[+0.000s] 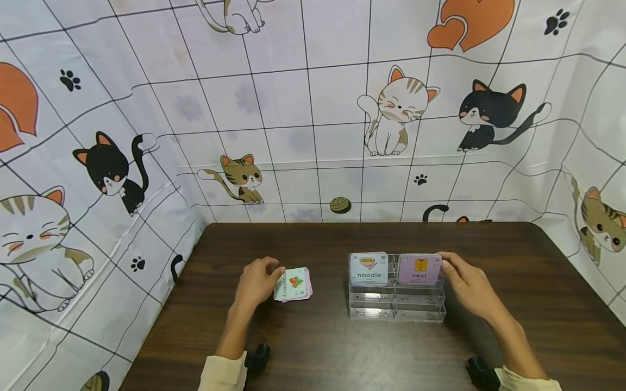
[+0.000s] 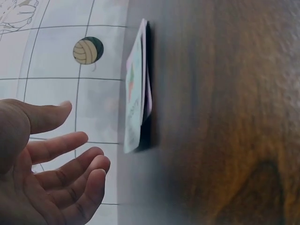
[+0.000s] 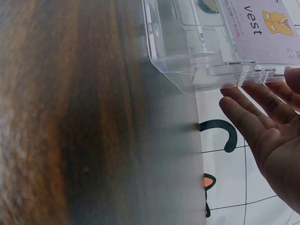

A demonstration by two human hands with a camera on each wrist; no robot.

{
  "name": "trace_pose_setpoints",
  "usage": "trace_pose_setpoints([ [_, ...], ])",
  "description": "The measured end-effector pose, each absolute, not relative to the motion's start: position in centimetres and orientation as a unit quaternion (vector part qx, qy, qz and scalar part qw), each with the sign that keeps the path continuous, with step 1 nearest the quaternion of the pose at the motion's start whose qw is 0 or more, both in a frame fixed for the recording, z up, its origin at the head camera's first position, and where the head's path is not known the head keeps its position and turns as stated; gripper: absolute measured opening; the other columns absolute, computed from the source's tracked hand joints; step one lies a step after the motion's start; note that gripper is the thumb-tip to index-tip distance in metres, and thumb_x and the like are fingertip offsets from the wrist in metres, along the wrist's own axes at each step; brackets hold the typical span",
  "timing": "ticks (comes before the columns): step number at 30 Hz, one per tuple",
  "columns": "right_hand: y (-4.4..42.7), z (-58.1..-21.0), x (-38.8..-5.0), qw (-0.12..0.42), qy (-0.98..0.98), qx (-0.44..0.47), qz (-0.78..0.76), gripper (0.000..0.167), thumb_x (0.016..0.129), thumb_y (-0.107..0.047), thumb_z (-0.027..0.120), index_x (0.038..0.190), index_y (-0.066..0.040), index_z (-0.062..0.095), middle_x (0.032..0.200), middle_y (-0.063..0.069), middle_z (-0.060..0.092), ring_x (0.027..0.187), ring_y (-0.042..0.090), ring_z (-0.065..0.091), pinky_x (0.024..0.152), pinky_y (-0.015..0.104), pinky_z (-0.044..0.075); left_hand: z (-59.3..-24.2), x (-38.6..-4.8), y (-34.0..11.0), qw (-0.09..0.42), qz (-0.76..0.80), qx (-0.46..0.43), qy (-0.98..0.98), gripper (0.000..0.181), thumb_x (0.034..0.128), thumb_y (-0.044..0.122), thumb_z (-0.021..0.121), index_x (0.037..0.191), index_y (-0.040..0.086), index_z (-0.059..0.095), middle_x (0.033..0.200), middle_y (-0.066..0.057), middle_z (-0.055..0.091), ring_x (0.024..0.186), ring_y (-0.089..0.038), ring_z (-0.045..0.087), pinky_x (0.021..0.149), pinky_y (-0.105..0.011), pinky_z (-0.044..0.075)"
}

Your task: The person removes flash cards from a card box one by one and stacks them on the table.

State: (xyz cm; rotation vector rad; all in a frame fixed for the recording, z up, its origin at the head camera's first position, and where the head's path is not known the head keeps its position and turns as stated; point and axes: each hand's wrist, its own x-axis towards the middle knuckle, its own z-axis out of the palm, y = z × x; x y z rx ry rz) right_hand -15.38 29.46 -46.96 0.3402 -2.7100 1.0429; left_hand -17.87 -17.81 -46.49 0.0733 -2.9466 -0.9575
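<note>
While right hand (image 1: 470, 287) touches rack (image 1: 395, 298) edge, stack (image 1: 292, 284) apart

Card pile (image 1: 294, 285) left of rack (image 1: 396, 314) with noodle card (image 1: 369, 269) beside vest card (image 1: 419, 269)

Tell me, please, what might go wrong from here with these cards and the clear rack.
The card stack is unevenly squared, so the left hand might pick up more than the top strawberry card. The right hand is at the upper right of the clear rack, beside the vest card; a bump could shift the rack or dislodge that card.
</note>
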Motion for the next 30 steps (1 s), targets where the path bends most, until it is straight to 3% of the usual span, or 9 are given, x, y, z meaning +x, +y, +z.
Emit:
trace_pose_setpoints([
  [12, 29.6, -47.0, -15.4, 0.106, -0.922, 0.115, 0.353, 0.031, 0.116, -0.017, 0.047, 0.140, -0.003, 0.061, 0.114, 0.024, 0.077, 0.103, 0.041, 0.073, 0.082, 0.063, 0.057, -45.4, -17.5, -17.2, 0.031, -0.319, 0.014, -0.947, 0.035, 0.1021, 0.031, 0.075, 0.127, 0.007, 0.075, 0.115, -0.011, 0.076, 0.094, -0.024, 0.067, 0.086, -0.049, 0.056],
  [30, 29.6, -46.9, -15.4, 0.101, -0.924, 0.114, 0.350, 0.033, 0.117, -0.019, 0.045, 0.142, -0.002, 0.060, 0.113, 0.023, 0.076, 0.102, 0.037, 0.071, 0.082, 0.061, 0.056, -43.8, -16.9, -15.8, 0.068, -0.352, -0.033, -0.933, 0.034, 0.1011, 0.028, 0.077, 0.128, 0.008, 0.075, 0.107, -0.007, 0.075, 0.090, -0.019, 0.067, 0.082, -0.042, 0.056],
])
